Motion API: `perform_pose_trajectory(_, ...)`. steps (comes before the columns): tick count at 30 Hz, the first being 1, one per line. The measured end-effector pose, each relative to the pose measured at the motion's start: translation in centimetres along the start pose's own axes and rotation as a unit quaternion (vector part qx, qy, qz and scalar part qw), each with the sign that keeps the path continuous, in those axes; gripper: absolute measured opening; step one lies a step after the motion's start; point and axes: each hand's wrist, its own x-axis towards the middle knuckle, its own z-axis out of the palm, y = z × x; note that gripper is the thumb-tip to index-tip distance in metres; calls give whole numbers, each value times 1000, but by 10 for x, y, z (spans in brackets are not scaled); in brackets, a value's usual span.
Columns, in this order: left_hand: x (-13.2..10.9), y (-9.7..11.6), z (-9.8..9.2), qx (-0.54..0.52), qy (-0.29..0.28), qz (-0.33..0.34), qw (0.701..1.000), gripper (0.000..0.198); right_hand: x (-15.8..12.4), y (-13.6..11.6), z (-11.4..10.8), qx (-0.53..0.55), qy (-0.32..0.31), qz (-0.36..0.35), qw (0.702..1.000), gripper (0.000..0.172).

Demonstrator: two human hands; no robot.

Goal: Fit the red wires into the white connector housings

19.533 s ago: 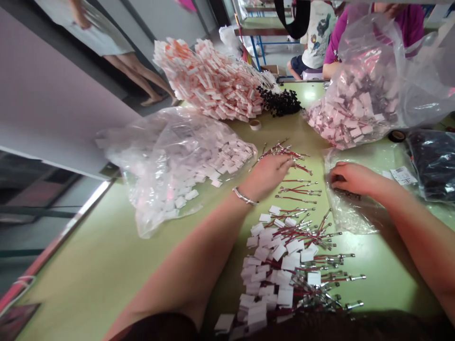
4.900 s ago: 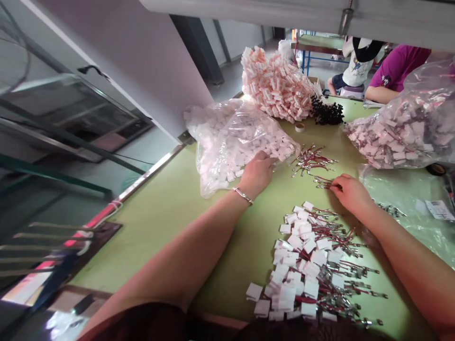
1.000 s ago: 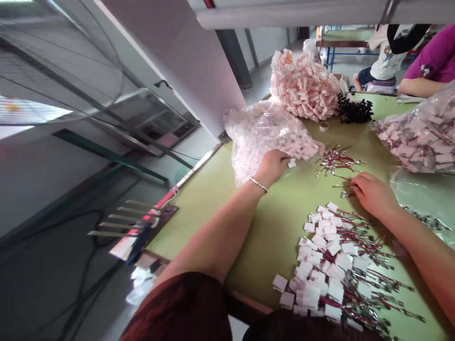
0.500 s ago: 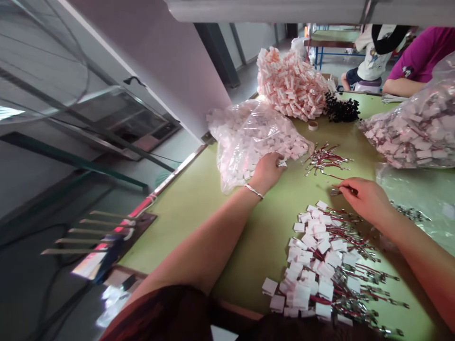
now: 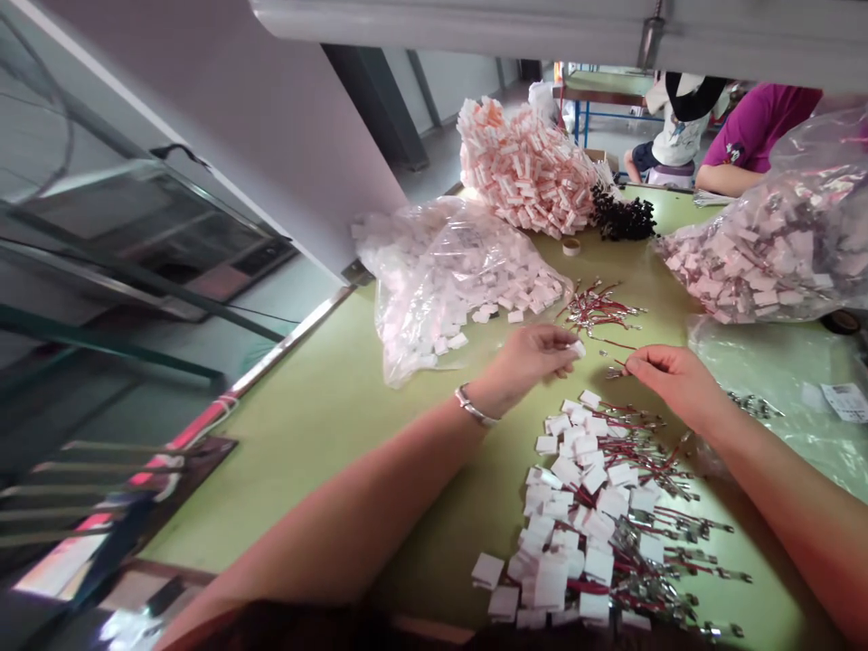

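Between the thumb and fingers of my left hand [image 5: 533, 362] is a small white plastic connector housing [image 5: 577, 349]. My right hand [image 5: 668, 375] pinches a short red wire [image 5: 618, 362] with metal terminals, a little to the right of my left hand. Just beyond the hands lies a loose pile of red wires with metal ends [image 5: 600, 307]. Nearer to me spreads a large heap of white housings with red wires [image 5: 583, 506], their metal terminals pointing right. A clear bag of white housings [image 5: 461, 271] lies open beyond my left hand.
Pink-and-white parts [image 5: 522, 167] are heaped at the back, beside black parts [image 5: 624, 215] and a tape roll [image 5: 570, 246]. A full clear bag [image 5: 773, 244] stands at the right, above a flat plastic sheet [image 5: 787, 380]. Two people sit beyond the table [image 5: 291, 443].
My left hand has come away from the bag's edge toward my right hand with a white connector housing. My right hand keeps its pinch on the red wire. The camera view has shifted.
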Motion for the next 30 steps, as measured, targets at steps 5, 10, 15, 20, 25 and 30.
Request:
perform_pose_trajectory(5,-2,-10,11,-51,-59,0,997,26,-3,-1,6,41,-36,9,998,24)
perform_pose_trajectory(10,-3,-13,7,-40,-74,15,996,27,-3,1,10,55,-55,30,997,28)
perform_pose_trajectory(15,-6,-4,6,116,-60,116,985,19,-3,2,8,60,-118,84,988,28)
perform_pose_trajectory(20,-12,3,10,207,-88,248,942,12,-3,1,11,86,-114,92,985,28)
perform_pose_trajectory(25,-15,-8,22,62,-82,91,991,11,-6,2,16,14,-85,1,996,28)
perform_pose_trajectory(30,-18,-15,34,4,-51,21,998,12,-5,9,23,-103,-2,-89,991,26)
